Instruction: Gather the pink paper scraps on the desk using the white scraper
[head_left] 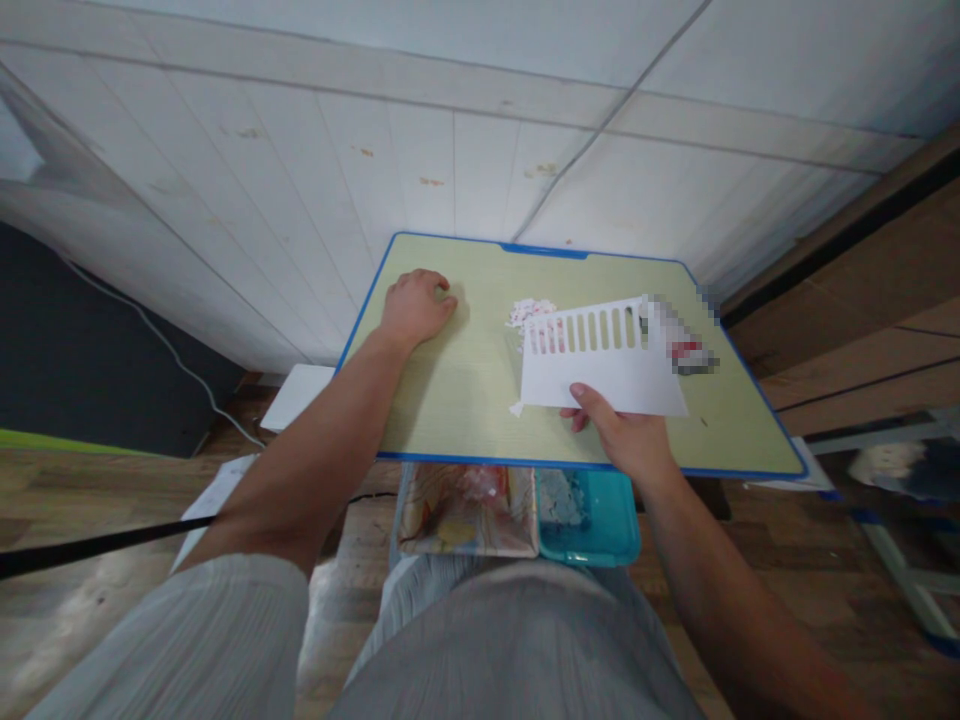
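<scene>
My right hand (611, 425) grips the lower edge of a white card with a row of long slots (600, 375), thumb on top and fingers underneath. The card is over the right half of a small pale-yellow table (457, 420) with a blue rim. Behind its left end lies a pile of small white and pinkish pieces (532, 310), some showing through the slots. One white scrap (516, 409) lies apart, near the card's lower left corner. At the table's left side rests my left hand (418, 305), fingers bent, thumb apart, with nothing visible in it.
A blurred-out grey and red object (686, 345) lies at the table's right. Below the front edge are a patterned box (469, 540) with plastic-wrapped contents and a turquoise tub (611, 520) with greyish material. A white panelled wall (420, 150) stands behind, with a cable (600, 130) running down it.
</scene>
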